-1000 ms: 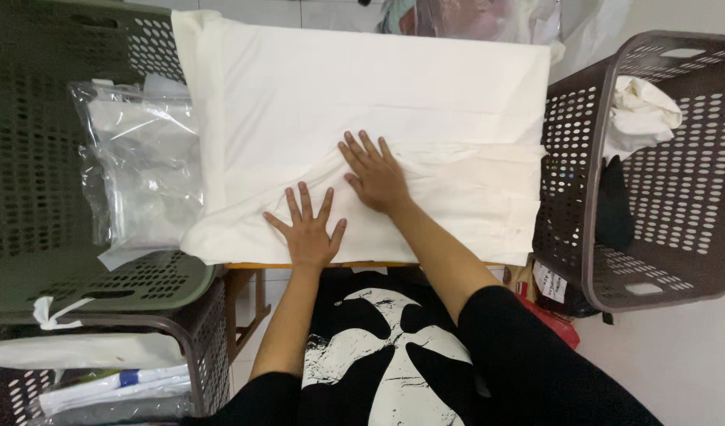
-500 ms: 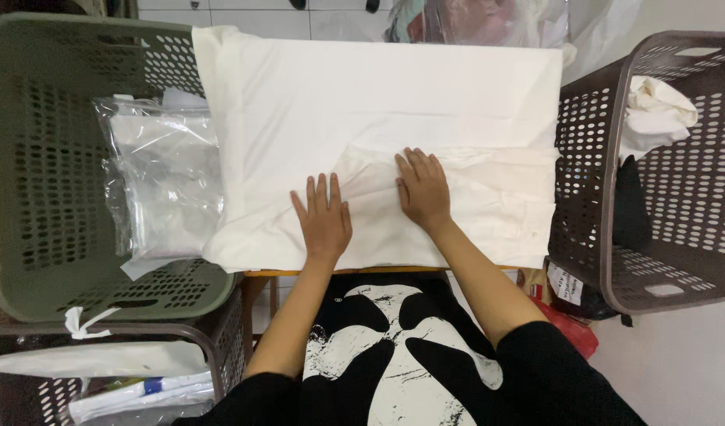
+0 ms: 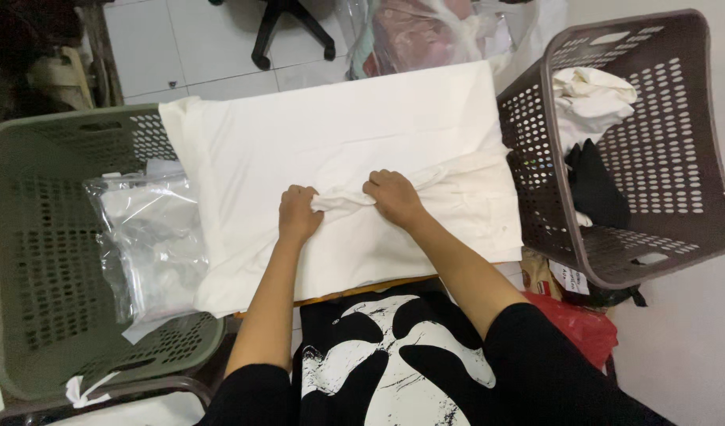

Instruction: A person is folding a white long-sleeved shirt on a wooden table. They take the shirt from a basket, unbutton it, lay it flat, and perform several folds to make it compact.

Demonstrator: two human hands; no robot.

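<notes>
Both hands are down on the white cloth (image 3: 339, 142), which lies spread across the table between the two baskets. The left hand (image 3: 298, 214) is curled into a loose fist, fingers tucked under and bunched tight on a ridge of fabric. The right hand (image 3: 392, 197) sits just beside it, also curled, fingers pressed together and gripping the same ridge from the other side. Between the two fists a short gathered fold (image 3: 343, 203) stands up, pinched at both ends, knuckles facing away from the body. So the cloth is under both palms and caught inside both sets of fingers; the fingertips themselves are hidden beneath the fold.

From the right hand a long crease (image 3: 457, 170) runs out toward the brown basket (image 3: 654, 237), and the cloth's right edge lies just beside that basket's wall. Inside the brown basket there is a white garment (image 3: 591, 91) on top and a black one (image 3: 595, 185) below it. On the left, the cloth's edge droops over the rim of the grey basket (image 3: 31, 260), touching a clear plastic bag (image 3: 153, 244) lying in it. The near hem hangs over the table edge (image 3: 355, 290), close to the black printed shirt (image 3: 378, 355) the person wears.
</notes>
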